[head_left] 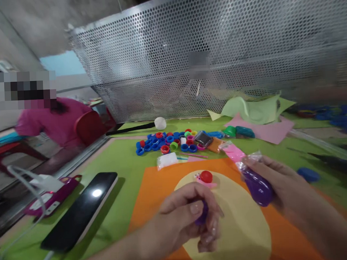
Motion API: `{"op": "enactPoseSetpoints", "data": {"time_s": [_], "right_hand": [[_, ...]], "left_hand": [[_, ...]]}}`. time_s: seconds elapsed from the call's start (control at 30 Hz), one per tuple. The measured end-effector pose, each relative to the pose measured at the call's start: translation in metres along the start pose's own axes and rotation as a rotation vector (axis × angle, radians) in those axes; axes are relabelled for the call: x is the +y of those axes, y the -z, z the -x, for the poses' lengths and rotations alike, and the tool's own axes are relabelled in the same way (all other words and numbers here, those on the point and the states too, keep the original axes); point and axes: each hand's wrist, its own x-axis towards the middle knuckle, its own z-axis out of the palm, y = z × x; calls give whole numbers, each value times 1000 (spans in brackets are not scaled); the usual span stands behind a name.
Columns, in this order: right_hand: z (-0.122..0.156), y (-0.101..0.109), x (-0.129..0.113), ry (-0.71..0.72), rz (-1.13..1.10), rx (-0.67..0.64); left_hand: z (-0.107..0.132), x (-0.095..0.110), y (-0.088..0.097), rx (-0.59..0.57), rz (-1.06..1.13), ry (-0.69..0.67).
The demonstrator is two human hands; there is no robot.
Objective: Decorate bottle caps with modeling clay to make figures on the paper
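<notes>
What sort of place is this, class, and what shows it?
Probably a craft workspace: a small pink-and-red snail-like figure, a heap of blue and red round plastic caps, and a glossy purple plastic packet in the right hand.

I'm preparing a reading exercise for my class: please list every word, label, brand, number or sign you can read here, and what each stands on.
No text can be read anywhere.
Purple packet in the right hand: no legible print.
Black phone: no lettering shows on its dark face.
Power strip: any small marking is too blurred to read.
</notes>
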Motion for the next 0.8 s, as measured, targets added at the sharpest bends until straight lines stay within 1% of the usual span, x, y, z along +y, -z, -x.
{"op": "enactPoseSetpoints", "data": {"time_s": [0.1,0.23,0.37,0.43,0.57,0.7,0.8], "right_hand": [[2,-2,0,-145,-30,18],[4,-3,1,-220,49,101],[3,-2,4,-253,111,186],[1,0,7,-251,125,174],[-6,10,16,-214,153,107],[-14,23,23,-229,182,53],[-18,29,26,-180,218,13]], "left_hand": [[0,0,-2,25,-54,10],[-1,2,-5,26,-140,15],[-1,1,-7,-5,-180,-7],[-1,0,-7,-7,-191,2],[2,1,-7,-4,-186,18],[3,4,-8,-50,-182,24],[2,4,-10,-41,-167,11]]}}
